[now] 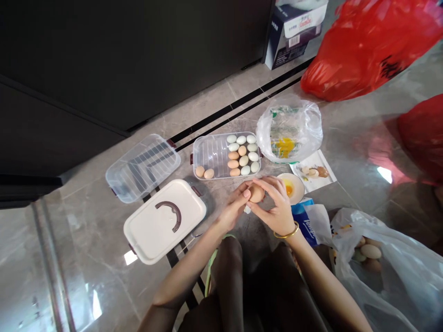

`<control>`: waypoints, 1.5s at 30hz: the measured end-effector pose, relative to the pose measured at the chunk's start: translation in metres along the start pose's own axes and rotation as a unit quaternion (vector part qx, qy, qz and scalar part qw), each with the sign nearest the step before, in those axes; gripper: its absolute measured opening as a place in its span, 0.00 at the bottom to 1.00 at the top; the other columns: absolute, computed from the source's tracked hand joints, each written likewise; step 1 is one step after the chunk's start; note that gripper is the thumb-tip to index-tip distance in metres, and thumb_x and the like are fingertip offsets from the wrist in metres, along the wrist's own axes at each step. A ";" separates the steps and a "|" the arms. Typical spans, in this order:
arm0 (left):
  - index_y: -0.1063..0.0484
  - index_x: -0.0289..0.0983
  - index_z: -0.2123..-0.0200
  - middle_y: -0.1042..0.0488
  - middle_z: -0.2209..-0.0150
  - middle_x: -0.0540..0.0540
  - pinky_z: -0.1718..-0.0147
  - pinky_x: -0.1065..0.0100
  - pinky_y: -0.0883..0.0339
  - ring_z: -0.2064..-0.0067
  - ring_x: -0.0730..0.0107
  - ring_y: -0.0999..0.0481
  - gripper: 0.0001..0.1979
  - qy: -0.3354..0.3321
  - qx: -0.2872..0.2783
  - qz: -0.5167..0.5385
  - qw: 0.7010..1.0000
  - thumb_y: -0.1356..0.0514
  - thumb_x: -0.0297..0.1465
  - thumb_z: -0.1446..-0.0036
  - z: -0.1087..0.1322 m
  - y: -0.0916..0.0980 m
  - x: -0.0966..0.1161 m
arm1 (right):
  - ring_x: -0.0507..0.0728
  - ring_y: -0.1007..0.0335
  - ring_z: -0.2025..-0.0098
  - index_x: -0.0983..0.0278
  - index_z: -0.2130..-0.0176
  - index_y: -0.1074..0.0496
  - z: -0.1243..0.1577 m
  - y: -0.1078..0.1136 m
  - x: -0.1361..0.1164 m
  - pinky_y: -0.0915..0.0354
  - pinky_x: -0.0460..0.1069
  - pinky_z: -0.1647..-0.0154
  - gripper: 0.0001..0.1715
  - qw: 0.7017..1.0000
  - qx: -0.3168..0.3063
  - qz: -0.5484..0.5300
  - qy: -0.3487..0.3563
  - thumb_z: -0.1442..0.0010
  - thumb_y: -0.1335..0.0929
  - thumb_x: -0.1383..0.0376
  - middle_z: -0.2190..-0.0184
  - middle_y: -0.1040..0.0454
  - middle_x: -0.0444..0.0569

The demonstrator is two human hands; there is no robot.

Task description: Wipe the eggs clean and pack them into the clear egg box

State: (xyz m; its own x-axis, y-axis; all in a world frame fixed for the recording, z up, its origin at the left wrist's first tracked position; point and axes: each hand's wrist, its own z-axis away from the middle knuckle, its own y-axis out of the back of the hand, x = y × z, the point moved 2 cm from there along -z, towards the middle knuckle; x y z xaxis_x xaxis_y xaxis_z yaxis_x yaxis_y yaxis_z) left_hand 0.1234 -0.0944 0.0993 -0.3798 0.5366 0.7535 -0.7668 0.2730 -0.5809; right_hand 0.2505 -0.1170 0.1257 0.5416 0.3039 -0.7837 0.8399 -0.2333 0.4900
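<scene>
Head view: I see brown egg (pixel 256 193) pinched between both hands, above floor (pixel 86 221), just before clear tray (pixel 211 154) of eggs. Left hand (pixel 234 210) fingertips on one side, right hand (pixel 277 210) cupping other (bangle on wrist). I judge egg light, smooth, brittle; grip broad middle, gently.

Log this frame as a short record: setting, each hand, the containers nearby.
Setting: tiled floor, seen from above
Left hand: fingertips on a brown egg
Right hand: grips the same egg; bangle on wrist
Egg box: clear, open, partly filled with brown and pale eggs
Second box: clear, no eggs inside
Lid: white, flat on the floor
Bowl: holds a yolk
Bag: plastic, eggs inside, beside the right arm
</scene>
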 end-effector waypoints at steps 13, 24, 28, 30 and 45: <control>0.34 0.38 0.47 0.28 0.47 0.41 0.45 0.59 0.37 0.46 0.57 0.29 0.22 -0.130 0.008 -0.276 0.952 0.36 0.34 0.44 0.008 -0.001 0.015 | 0.64 0.33 0.50 0.60 0.44 0.36 0.003 -0.001 0.004 0.35 0.63 0.49 0.29 0.999 0.043 0.024 0.023 0.43 0.30 0.61 0.53 0.28 0.54; 0.35 0.37 0.44 0.27 0.47 0.41 0.46 0.61 0.35 0.46 0.57 0.28 0.24 -0.159 -0.025 -0.278 0.947 0.38 0.30 0.44 0.025 -0.020 0.040 | 0.64 0.31 0.52 0.58 0.47 0.33 -0.008 0.018 -0.026 0.36 0.63 0.49 0.24 0.997 0.054 0.017 0.054 0.44 0.30 0.59 0.55 0.26 0.53; 0.33 0.37 0.45 0.27 0.47 0.41 0.46 0.60 0.35 0.46 0.56 0.27 0.22 -0.154 -0.028 -0.272 0.950 0.38 0.31 0.43 0.030 -0.026 0.047 | 0.64 0.30 0.53 0.58 0.47 0.32 -0.009 0.023 -0.029 0.36 0.63 0.49 0.25 0.996 0.067 0.019 0.048 0.44 0.29 0.59 0.57 0.27 0.52; 0.32 0.37 0.45 0.26 0.48 0.41 0.47 0.59 0.35 0.47 0.56 0.27 0.22 -0.152 -0.023 -0.276 0.949 0.38 0.33 0.43 0.032 -0.027 0.048 | 0.64 0.30 0.53 0.58 0.47 0.32 -0.008 0.023 -0.029 0.35 0.63 0.49 0.26 0.997 0.066 0.008 0.043 0.45 0.29 0.58 0.57 0.27 0.52; 0.35 0.36 0.42 0.25 0.53 0.37 0.61 0.61 0.28 0.66 0.66 0.23 0.36 0.074 0.052 -0.314 0.945 0.34 0.47 0.49 -0.049 0.025 -0.067 | 0.59 0.28 0.55 0.66 0.57 0.24 0.031 0.087 0.124 0.32 0.52 0.54 0.27 0.889 0.275 -0.134 -0.341 0.53 0.25 0.53 0.56 0.24 0.52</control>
State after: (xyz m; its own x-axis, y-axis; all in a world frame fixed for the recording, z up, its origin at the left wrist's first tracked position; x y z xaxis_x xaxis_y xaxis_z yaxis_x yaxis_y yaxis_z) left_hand 0.1554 -0.0847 0.0193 0.2375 0.4035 0.8836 -0.8667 0.4989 0.0051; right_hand 0.3898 -0.1283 0.0599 0.0207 -0.1707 -0.9851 0.6906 -0.7100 0.1376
